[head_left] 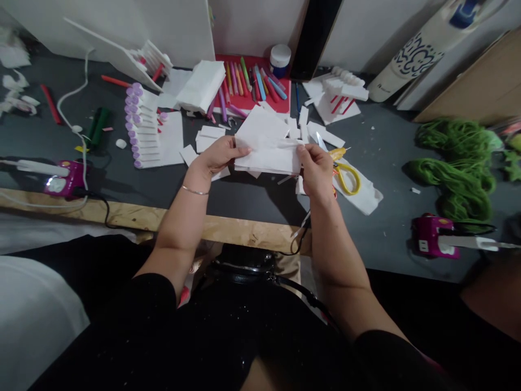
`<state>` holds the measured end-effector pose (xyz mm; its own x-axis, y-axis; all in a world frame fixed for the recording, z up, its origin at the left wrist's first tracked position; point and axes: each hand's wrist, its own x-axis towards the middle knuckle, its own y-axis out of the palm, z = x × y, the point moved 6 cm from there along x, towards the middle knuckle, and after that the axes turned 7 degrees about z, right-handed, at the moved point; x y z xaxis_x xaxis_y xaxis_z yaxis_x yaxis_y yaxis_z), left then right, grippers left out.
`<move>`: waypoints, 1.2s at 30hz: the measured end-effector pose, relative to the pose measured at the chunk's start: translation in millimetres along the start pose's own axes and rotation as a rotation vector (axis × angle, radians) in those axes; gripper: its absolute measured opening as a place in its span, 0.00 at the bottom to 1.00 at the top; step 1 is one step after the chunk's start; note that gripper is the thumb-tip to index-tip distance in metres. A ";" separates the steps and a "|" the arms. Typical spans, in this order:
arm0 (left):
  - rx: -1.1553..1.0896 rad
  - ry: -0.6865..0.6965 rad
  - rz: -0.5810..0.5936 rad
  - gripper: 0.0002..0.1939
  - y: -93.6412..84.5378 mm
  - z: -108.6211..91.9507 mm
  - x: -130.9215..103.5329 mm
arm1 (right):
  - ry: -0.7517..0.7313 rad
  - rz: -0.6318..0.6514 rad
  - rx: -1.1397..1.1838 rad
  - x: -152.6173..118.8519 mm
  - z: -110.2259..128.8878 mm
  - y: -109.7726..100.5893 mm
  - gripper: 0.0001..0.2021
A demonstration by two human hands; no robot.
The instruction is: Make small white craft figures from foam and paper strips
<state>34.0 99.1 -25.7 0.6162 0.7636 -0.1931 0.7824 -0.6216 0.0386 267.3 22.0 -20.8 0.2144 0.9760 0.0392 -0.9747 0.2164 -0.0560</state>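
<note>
A folded sheet of white paper is stretched between my two hands, above the front part of the dark table. My left hand pinches its left edge, thumb on top. At the right edge, my right hand grips the paper between thumb and fingers. Just right of that hand lie scissors with yellow handles, partly covered by it. Cut white paper strips lie around and behind the held paper. Whether the held paper is one sheet or several layers I cannot tell.
Colored markers lie on a red sheet at the back. White paper models with purple rolls stand left, another model back right. Green yarn, a bottle and purple power sockets occupy the sides. People sit on both sides.
</note>
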 end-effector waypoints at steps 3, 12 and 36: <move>0.106 0.110 -0.097 0.19 -5.3 -16.0 -1.3 | 0.013 0.028 -0.025 -0.4 -0.3 3.2 0.21; 0.422 0.223 0.029 0.26 45.4 -48.8 -8.5 | 0.029 0.267 -0.033 -7.3 6.3 27.0 0.27; 0.600 -0.048 0.180 0.07 37.5 -20.0 -3.4 | -0.029 0.357 -0.309 -16.7 13.3 32.3 0.11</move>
<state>63.1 76.7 -4.0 0.7181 0.6374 -0.2794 0.4708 -0.7406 -0.4795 231.5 12.3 -9.9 -0.1365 0.9906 -0.0084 -0.9219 -0.1302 -0.3648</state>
